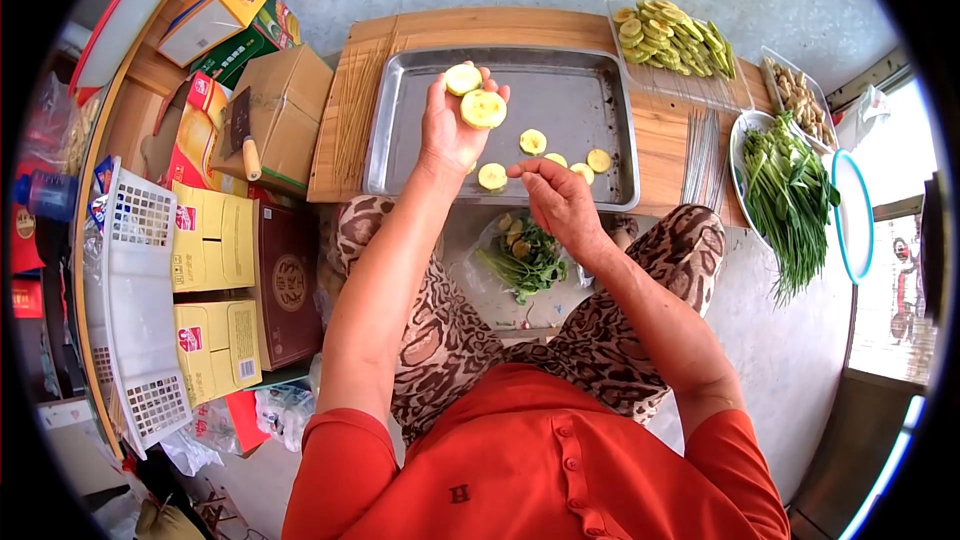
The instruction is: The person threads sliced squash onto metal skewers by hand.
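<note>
Two pale yellow-green slices [483,110] rest in my left hand [456,130], which is raised over the left part of a metal tray [420,68] with its fingers curled round them. My right hand [556,196] is over the tray's front edge, forefinger stretched to the left and the other fingers folded; its fingertip is close to a round slice [492,177] lying in the tray. Whether it pinches anything is too small to tell. Several more slices [533,142] lie in the tray near its front right.
Thin wooden skewers [362,105] lie left of the tray, metal skewers [702,155] right of it. Behind right is a clear tray of sliced vegetables [675,38]. Leafy greens [785,185] and a ginger basket [800,100] stand right. A cleaver [240,130] and boxes [285,90] are left.
</note>
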A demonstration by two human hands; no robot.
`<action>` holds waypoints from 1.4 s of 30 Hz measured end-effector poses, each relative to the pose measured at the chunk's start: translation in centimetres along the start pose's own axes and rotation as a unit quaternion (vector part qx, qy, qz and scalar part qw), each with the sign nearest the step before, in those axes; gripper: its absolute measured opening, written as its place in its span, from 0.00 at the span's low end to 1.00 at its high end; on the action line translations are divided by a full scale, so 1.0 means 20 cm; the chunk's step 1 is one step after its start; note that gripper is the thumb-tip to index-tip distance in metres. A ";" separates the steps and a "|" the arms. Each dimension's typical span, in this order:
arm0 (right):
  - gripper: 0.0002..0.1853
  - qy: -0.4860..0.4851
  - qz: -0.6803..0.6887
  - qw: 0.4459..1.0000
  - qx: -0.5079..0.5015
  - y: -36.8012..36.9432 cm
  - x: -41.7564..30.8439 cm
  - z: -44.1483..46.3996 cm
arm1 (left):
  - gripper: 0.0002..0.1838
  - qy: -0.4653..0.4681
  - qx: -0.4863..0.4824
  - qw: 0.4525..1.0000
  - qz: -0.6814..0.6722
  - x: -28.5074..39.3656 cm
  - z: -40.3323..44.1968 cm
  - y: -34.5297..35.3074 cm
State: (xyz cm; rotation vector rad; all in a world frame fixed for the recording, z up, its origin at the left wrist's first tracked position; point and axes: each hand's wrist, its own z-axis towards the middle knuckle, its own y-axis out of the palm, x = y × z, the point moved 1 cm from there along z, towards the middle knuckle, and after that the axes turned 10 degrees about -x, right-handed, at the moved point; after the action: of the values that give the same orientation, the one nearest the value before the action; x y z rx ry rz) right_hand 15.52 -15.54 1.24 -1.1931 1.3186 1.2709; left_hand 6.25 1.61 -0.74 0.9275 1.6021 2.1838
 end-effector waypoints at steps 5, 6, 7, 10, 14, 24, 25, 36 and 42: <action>0.12 0.018 0.027 0.999 -0.006 0.01 -0.01 0.00 | 0.16 0.006 0.011 1.000 0.006 0.00 0.00 0.01; 0.12 0.017 0.040 0.999 -0.007 0.01 0.00 0.01 | 0.16 0.007 0.014 1.000 0.004 0.00 0.00 0.01; 0.12 0.017 0.052 0.998 -0.008 0.02 0.00 0.01 | 0.16 0.007 0.017 1.000 0.002 0.00 0.00 0.01; 0.12 0.018 0.054 0.998 -0.007 0.03 -0.01 0.01 | 0.15 0.017 0.055 0.998 0.011 -0.01 0.00 0.02; 0.10 0.011 0.074 0.997 -0.001 0.06 0.02 0.02 | 0.14 0.022 0.071 0.997 0.013 -0.01 0.01 0.03; 0.10 0.009 0.086 0.996 -0.003 0.10 0.03 0.04 | 0.14 0.044 0.118 0.991 0.034 -0.02 0.01 0.02; 0.10 0.011 0.076 0.997 -0.001 0.10 0.02 0.04 | 0.14 0.046 0.119 0.991 0.039 -0.02 0.01 0.02; 0.12 0.015 0.060 0.998 0.003 0.11 0.01 0.04 | 0.15 0.054 0.125 0.990 0.044 -0.03 0.01 0.01; 0.12 0.017 0.056 0.998 0.004 0.11 0.01 0.04 | 0.15 0.054 0.134 0.989 0.045 -0.04 0.00 0.02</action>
State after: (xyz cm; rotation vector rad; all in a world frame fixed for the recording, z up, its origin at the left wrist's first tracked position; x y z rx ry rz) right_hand 13.32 -14.69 1.27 -1.1531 1.4309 1.3291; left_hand 6.89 1.15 -0.63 0.9850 1.9786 2.1460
